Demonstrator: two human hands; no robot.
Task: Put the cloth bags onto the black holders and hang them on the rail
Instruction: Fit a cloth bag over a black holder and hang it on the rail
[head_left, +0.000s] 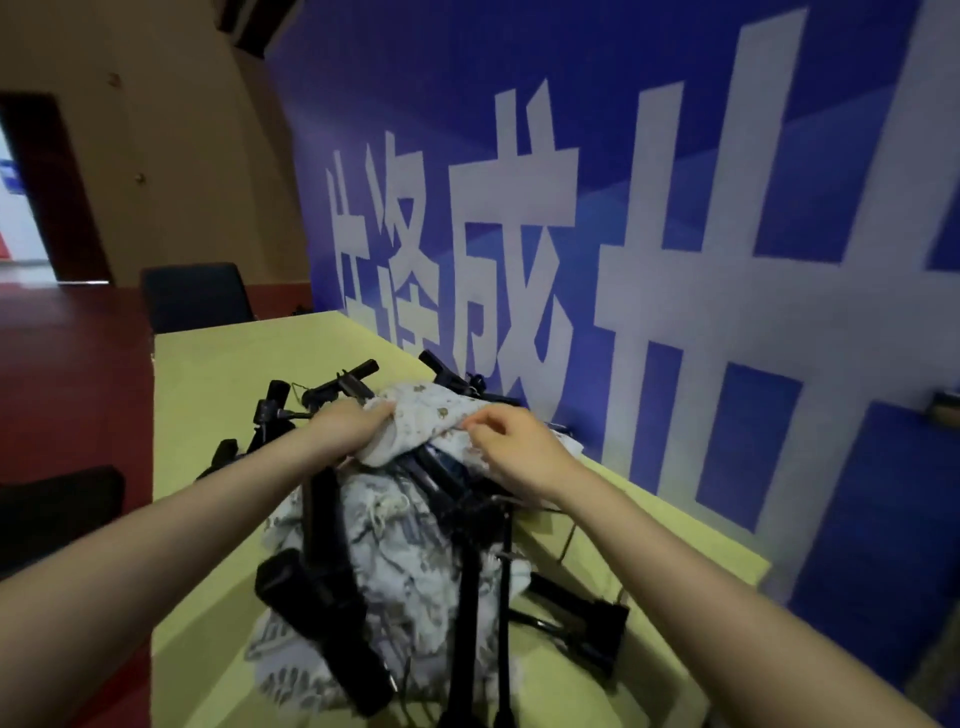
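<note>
Black holders (332, 613) lie tangled atop the yellow table (208, 374). Beyond them, left hand (353, 423) and right hand (511, 447) each pinch one cloth bag (431, 415). Risk: fabric snagging on clips.

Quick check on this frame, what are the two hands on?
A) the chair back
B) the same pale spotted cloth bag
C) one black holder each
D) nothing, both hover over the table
B: the left hand grips one edge of the pale spotted cloth bag and the right hand pinches its other edge, above the heap of black holders on the yellow table.
</note>
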